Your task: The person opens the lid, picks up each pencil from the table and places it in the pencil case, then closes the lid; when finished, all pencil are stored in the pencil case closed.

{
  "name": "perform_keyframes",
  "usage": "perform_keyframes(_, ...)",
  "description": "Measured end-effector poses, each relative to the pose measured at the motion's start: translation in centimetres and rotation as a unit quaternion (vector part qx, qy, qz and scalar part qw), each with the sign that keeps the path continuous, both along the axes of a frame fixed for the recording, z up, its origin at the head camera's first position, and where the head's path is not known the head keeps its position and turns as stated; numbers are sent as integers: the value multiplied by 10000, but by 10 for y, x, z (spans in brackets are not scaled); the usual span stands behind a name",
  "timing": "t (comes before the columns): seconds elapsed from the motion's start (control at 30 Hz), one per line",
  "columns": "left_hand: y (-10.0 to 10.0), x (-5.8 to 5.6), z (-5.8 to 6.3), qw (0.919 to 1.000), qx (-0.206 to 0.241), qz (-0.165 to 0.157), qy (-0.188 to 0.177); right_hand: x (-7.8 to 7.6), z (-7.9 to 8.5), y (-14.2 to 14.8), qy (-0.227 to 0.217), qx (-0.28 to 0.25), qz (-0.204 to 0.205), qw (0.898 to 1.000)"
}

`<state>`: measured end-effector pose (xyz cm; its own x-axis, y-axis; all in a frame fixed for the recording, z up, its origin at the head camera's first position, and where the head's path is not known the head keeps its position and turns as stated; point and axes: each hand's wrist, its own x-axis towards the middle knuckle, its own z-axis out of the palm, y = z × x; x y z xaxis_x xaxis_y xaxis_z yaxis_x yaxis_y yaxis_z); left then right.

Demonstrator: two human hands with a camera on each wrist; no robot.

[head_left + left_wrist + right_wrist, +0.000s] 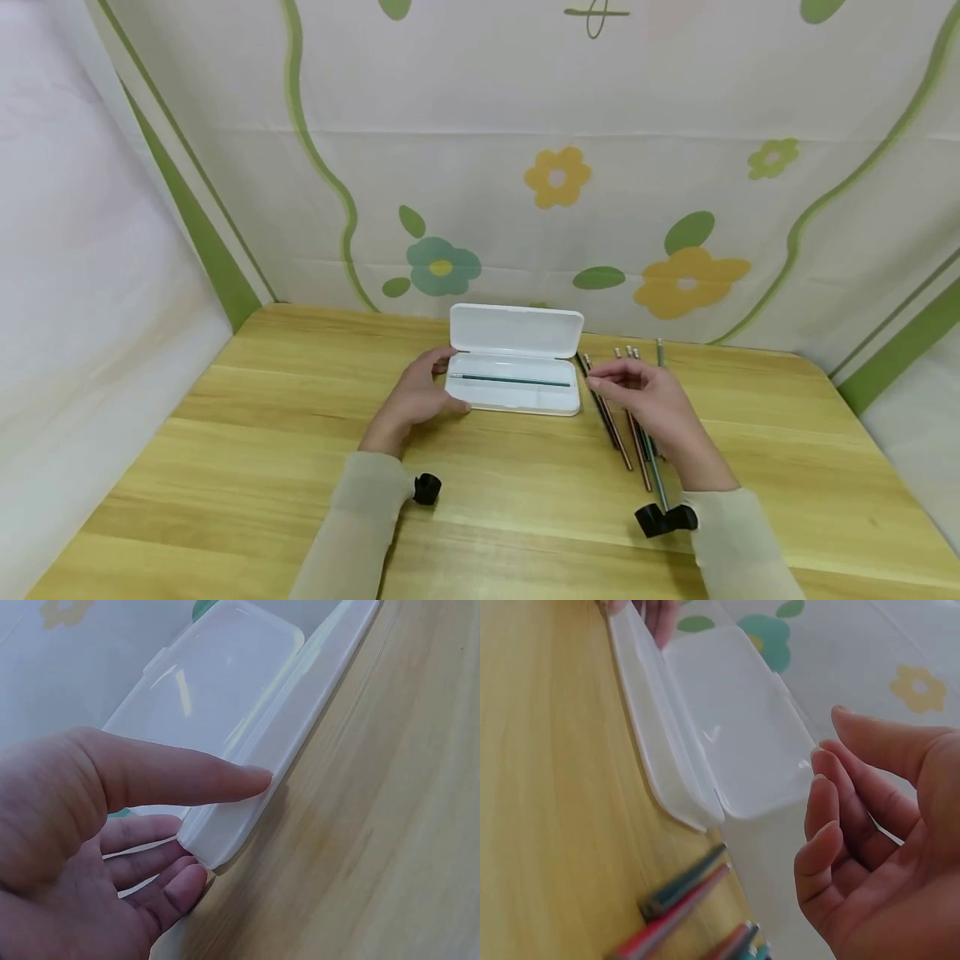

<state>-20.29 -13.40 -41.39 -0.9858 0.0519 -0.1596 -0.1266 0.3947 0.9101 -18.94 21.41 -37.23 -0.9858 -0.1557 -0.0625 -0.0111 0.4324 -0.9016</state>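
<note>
A white pencil case [512, 411] lies with its lid [516, 330] raised, and one dark green pencil [513, 380] rests lengthwise inside. My left hand [417, 392] holds the case's left end. In the left wrist view, its thumb presses the front wall while the other fingers bend around the end. Above the pencils to the right of the case is my right hand [651, 400]. The right wrist view shows that hand empty, fingers loosely bent, thumb apart from the fingertips. Beneath it lie several pencils [619, 435], dark, reddish and green, partly hidden by the hand.
The wooden table [510, 517] reaches back to a hanging cloth [465, 192] printed with flowers and leaves. The case's raised lid stands close to this cloth. A black wrist mount [666, 520] sits at my right cuff, beside a green pencil's lower end.
</note>
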Motion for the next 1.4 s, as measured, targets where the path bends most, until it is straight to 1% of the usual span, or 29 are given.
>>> perform_keyframes(0.13, -2, 0, 0, 10000, 17, 1, 28, 0, 0, 17, -62, -189, -214, 9996)
perform_keyframes(0.33, -2, 0, 1, 10000, 43, -3, 29, -3, -6, 42, -183, -234, -511, 9982)
perform_keyframes(0.43, -1, 0, 2, 10000, 70, 15, -20, -5, -10, 52, -325, -263, -709, 9966)
perform_keyframes(0.6, 1, 0, 4, 9999, 111, 56, -64, -4, -21, 64, -673, -144, -997, 9926)
perform_keyframes(0.77, 1, 0, 2, 9999, 110, 106, -79, 2, -34, 76, -1059, 2, -1111, 9882)
perform_keyframes(0.93, -1, -1, 0, 9998, 87, 142, -61, 3, -42, 85, -1236, -200, -1305, 9835)
perform_keyframes(1.03, -2, -1, -2, 9998, 96, 154, -78, 2, -44, 87, -1318, -288, -1381, 9812)
perform_keyframes(1.17, -1, 0, -1, 9998, 129, 144, -93, 2, -45, 90, -1366, -303, -1373, 9806)
perform_keyframes(1.4, 0, 0, -2, 9998, 166, 134, -16, 4, -45, 91, -1337, -150, -1349, 9817)
